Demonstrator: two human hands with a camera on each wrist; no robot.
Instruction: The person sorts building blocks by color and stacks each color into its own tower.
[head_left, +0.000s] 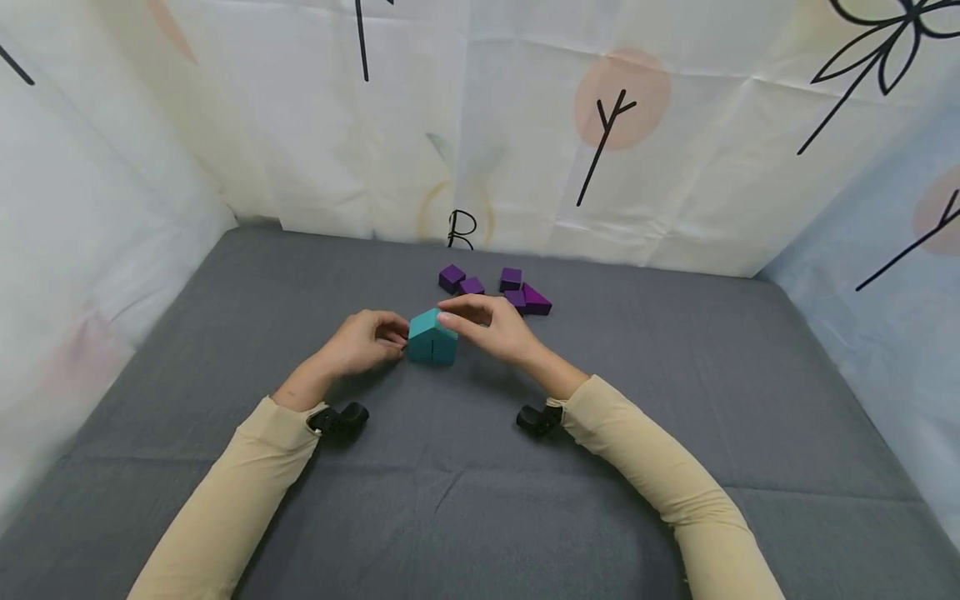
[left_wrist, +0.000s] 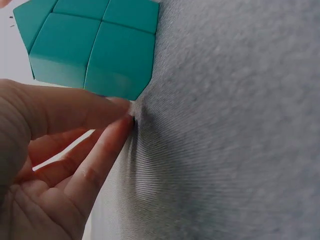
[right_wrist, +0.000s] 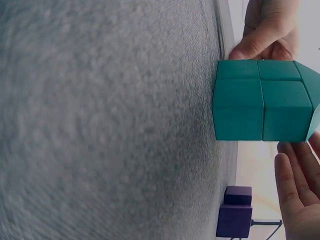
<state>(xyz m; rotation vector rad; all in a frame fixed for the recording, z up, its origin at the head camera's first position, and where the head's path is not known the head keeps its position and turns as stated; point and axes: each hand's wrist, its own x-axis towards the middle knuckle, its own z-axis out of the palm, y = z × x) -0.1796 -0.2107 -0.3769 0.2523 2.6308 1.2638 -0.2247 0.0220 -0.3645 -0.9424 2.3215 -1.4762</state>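
Note:
A teal block stack point(head_left: 432, 340) shaped like a small house stands on the grey cloth, cubes below and a sloped roof on top. Seams between its cubes show in the left wrist view point(left_wrist: 120, 50) and right wrist view point(right_wrist: 262, 107). My left hand point(head_left: 367, 342) is at its left side, thumb and finger tips close together by the lower edge; nothing shows between them. My right hand point(head_left: 495, 329) reaches over from the right, thumb at the roof's slope and fingers fairly straight. Whether those fingers touch the far side is hidden.
Several purple blocks, among them a cube point(head_left: 452, 277) and a triangular block point(head_left: 537, 300), lie just behind the teal stack, near the right hand. Grey cloth point(head_left: 480, 517) covers the table. Patterned white fabric point(head_left: 510, 125) hangs behind and at both sides.

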